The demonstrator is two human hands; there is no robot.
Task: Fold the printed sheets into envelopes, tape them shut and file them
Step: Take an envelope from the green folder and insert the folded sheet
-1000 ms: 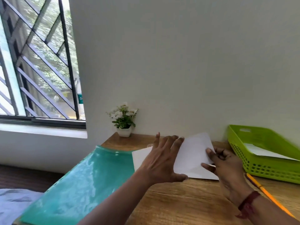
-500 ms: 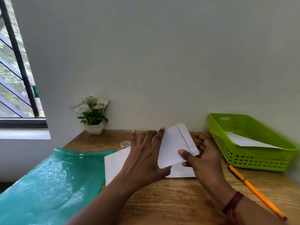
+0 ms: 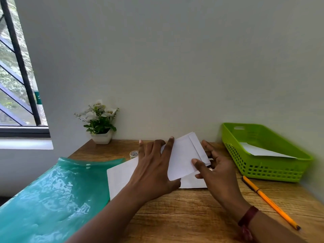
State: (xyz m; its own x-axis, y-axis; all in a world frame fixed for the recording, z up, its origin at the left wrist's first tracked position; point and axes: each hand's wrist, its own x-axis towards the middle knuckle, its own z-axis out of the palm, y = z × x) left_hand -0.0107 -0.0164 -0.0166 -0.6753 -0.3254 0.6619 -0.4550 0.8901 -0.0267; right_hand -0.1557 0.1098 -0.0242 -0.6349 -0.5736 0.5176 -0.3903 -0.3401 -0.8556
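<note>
Hardly anything can be read. Outside the window, a small green sign (image 3: 37, 97) behind the black bar carries a white mark, perhaps an "S", cut off by the wall's edge. The tape roll (image 3: 134, 153) near the desk's back edge bears faint print too small to make out. The envelope (image 3: 184, 155) and the sheet (image 3: 121, 176) show no legible print.

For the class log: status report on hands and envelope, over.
Left hand flat over sheet, touching envelope. Right hand pinches envelope, held off desk. Nothing blocks green basket.
</note>
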